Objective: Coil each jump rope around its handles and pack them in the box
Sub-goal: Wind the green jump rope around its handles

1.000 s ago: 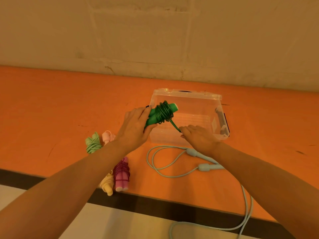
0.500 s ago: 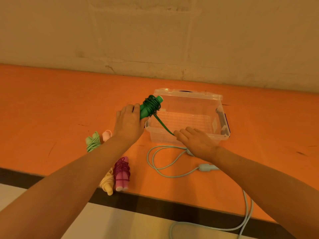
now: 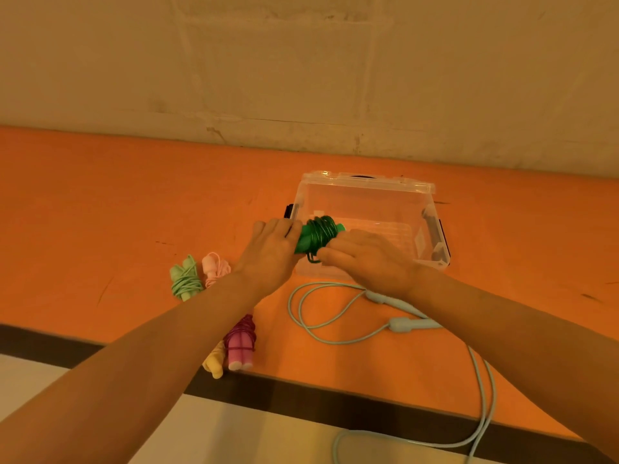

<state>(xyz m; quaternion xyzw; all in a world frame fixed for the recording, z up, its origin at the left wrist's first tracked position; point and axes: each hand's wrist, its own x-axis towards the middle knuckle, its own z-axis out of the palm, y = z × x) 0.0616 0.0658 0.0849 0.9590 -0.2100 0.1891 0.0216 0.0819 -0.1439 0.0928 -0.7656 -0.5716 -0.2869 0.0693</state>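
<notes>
an orange desk [image 3: 100, 202] runs under a pale wall [image 3: 301, 61]. toward its back stands a clear plastic box [image 3: 432, 229], open at the top. an uncoiled light blue rope [image 3: 321, 329] loops in front of the box and trails off the desk edge. the left hand [image 3: 271, 252] and right hand [image 3: 368, 259] hold the dark green rope [image 3: 318, 234], coiled on its handles, over the box's near left corner, fingers curled around it. coiled pale green [image 3: 184, 279], pink [image 3: 214, 267], magenta [image 3: 241, 343] and yellow [image 3: 216, 361] ropes lie left.

Clear glossy plastic box [image 3: 368, 192]
</notes>
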